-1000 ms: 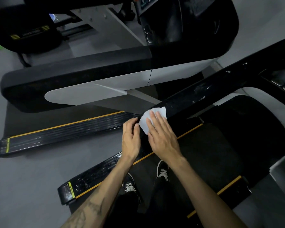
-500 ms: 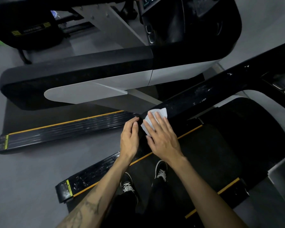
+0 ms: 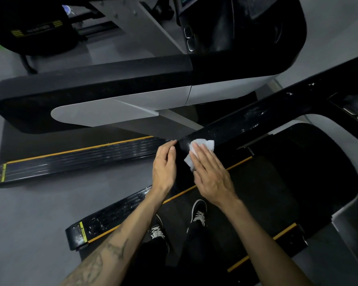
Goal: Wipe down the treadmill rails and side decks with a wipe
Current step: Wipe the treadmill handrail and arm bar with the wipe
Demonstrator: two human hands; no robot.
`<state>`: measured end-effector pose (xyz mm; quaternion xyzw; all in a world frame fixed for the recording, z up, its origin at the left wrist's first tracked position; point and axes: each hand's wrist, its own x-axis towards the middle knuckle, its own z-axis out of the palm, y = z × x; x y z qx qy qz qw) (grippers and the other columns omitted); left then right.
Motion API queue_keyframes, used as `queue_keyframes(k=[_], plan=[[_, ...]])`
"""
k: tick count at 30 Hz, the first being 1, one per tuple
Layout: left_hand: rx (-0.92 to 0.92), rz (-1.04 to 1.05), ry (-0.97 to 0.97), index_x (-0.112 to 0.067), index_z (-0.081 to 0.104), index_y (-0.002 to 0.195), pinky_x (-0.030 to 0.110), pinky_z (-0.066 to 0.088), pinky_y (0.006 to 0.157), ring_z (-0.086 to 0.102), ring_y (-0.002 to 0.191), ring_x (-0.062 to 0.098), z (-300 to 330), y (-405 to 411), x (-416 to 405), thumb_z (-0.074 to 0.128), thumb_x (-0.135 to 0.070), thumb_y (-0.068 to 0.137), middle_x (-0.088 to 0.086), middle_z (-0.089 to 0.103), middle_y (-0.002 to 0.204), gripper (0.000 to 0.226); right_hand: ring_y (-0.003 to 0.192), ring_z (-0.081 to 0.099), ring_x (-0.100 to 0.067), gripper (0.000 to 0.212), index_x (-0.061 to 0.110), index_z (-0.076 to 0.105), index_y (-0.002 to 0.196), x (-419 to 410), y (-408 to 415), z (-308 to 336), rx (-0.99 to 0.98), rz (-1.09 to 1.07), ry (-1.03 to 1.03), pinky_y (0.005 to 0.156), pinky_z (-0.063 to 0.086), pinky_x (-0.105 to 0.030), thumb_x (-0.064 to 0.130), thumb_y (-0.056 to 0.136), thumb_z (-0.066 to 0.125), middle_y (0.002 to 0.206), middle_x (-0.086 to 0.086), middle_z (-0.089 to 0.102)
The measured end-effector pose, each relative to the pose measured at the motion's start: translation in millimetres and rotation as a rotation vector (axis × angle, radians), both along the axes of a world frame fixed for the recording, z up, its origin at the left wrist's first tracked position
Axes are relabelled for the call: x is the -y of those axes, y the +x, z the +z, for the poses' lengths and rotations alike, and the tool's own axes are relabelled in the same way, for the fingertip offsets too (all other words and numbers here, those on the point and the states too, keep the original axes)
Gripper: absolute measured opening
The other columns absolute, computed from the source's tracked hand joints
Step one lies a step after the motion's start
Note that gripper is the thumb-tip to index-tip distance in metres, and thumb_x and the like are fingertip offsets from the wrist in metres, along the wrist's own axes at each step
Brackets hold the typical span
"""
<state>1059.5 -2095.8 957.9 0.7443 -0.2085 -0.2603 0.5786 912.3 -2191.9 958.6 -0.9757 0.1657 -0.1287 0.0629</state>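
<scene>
grey floor (image 3: 39,213); glossy black rail (image 3: 256,116) streaked; right grip (image 3: 211,174) flat on wipe (image 3: 203,144), left grip (image 3: 165,164) relaxed.

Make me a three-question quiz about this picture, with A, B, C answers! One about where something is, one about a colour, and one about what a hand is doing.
1. Where is the crumpled white wipe?
A. on the grey floor
B. on the end of the glossy black handrail
C. on a shoe

2. What colour is the thin stripe along the black side deck?
A. orange-yellow
B. blue
C. pink

3. What is the right hand doing?
A. hanging loose
B. pointing at the screen
C. pressing flat on the wipe

Answers:
1. B, because the wipe lies on the rail's near end under the fingers.
2. A, because the line beside the dark belt is orange-yellow.
3. C, because its straight fingers lie over the wipe, while the left hand rests beside the rail.
</scene>
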Motion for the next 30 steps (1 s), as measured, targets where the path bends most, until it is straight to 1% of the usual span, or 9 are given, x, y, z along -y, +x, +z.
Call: queue_keyframes(k=[3, 7, 9, 12, 14, 17, 22, 27, 30], plan=[[0.052, -0.030, 0.005, -0.019, 0.064, 0.136, 0.022, 0.039, 0.113, 0.053, 0.130, 0.004, -2, 0, 2, 0.046, -0.019, 0.108, -0.004, 0.061, 0.138, 0.033, 0.158, 0.018, -0.027, 0.060, 0.000, 0.030, 0.158, 9, 4, 3, 0.018, -0.078, 0.020, 0.125, 0.027, -0.050, 0.022, 0.104, 0.043, 0.169, -0.015, 0.022], [0.149, -0.098, 0.085, -0.022, 0.053, 0.149, 0.029, 0.032, 0.122, 0.042, 0.144, 0.005, -3, -6, -2, 0.048, -0.015, 0.109, -0.005, 0.050, 0.154, 0.041, 0.158, 0.014, -0.027, 0.064, 0.000, 0.026, 0.160, 6, 33, 5, 0.008, -0.207, 0.052, 0.129, 0.015, -0.046, 0.030, 0.104, 0.040, 0.169, -0.015, 0.020], [0.220, -0.168, 0.130, -0.025, 0.044, 0.155, 0.023, 0.025, 0.123, 0.030, 0.150, 0.002, -4, -7, -6, 0.048, -0.021, 0.110, -0.008, 0.039, 0.162, 0.045, 0.159, 0.012, -0.027, 0.065, 0.000, 0.024, 0.160, 4, 30, 4, -0.004, -0.178, 0.057, 0.129, 0.015, -0.047, 0.030, 0.105, 0.040, 0.170, -0.015, 0.017], [0.283, -0.241, 0.169, -0.027, 0.033, 0.160, 0.011, 0.017, 0.120, 0.018, 0.154, -0.002, -7, -9, -11, 0.046, -0.031, 0.110, -0.013, 0.023, 0.168, 0.052, 0.159, 0.014, -0.027, 0.062, 0.000, 0.027, 0.160, 9, 4, 1, -0.015, -0.030, 0.036, 0.127, 0.023, -0.050, 0.023, 0.104, 0.044, 0.170, -0.015, 0.018], [0.298, -0.251, 0.178, -0.027, 0.028, 0.162, 0.015, 0.017, 0.122, 0.014, 0.155, -0.001, -8, -11, -11, 0.044, -0.035, 0.110, -0.013, 0.018, 0.170, 0.054, 0.158, 0.016, -0.027, 0.060, 0.001, 0.030, 0.159, 18, -9, 2, -0.011, 0.019, 0.031, 0.125, 0.027, -0.050, 0.020, 0.104, 0.044, 0.169, -0.014, 0.021], [0.288, -0.238, 0.182, -0.027, 0.025, 0.162, 0.024, 0.017, 0.125, 0.011, 0.156, 0.001, -8, -16, -9, 0.039, -0.041, 0.109, -0.012, 0.016, 0.171, 0.057, 0.158, 0.018, -0.026, 0.059, 0.001, 0.030, 0.159, 30, -2, 6, -0.005, -0.047, 0.035, 0.125, 0.027, -0.050, 0.023, 0.105, 0.043, 0.169, -0.014, 0.022], [0.275, -0.197, 0.166, -0.024, 0.028, 0.162, 0.029, 0.019, 0.126, 0.012, 0.156, 0.002, -10, -20, -7, 0.039, -0.040, 0.108, -0.010, 0.019, 0.170, 0.058, 0.159, 0.014, -0.027, 0.064, 0.000, 0.027, 0.160, 20, 30, 10, -0.030, -0.192, 0.084, 0.129, 0.012, -0.044, 0.037, 0.108, 0.035, 0.169, -0.016, 0.020], [0.227, -0.147, 0.147, -0.025, 0.032, 0.161, 0.036, 0.023, 0.127, 0.016, 0.156, 0.003, -12, -23, -5, 0.043, -0.039, 0.108, -0.011, 0.024, 0.169, 0.055, 0.159, 0.009, -0.023, 0.064, 0.005, 0.024, 0.161, 27, -1, 5, -0.096, 0.021, 0.025, 0.129, 0.013, -0.043, 0.033, 0.106, 0.040, 0.171, -0.011, 0.014], [0.190, -0.123, 0.141, -0.029, 0.034, 0.160, 0.031, 0.024, 0.125, 0.017, 0.155, 0.000, -10, -24, -5, 0.046, -0.038, 0.109, -0.012, 0.022, 0.169, 0.054, 0.159, 0.009, -0.021, 0.064, 0.007, 0.025, 0.162, 44, -10, 10, -0.138, 0.040, -0.056, 0.130, 0.009, -0.040, 0.032, 0.105, 0.039, 0.172, -0.009, 0.014]])
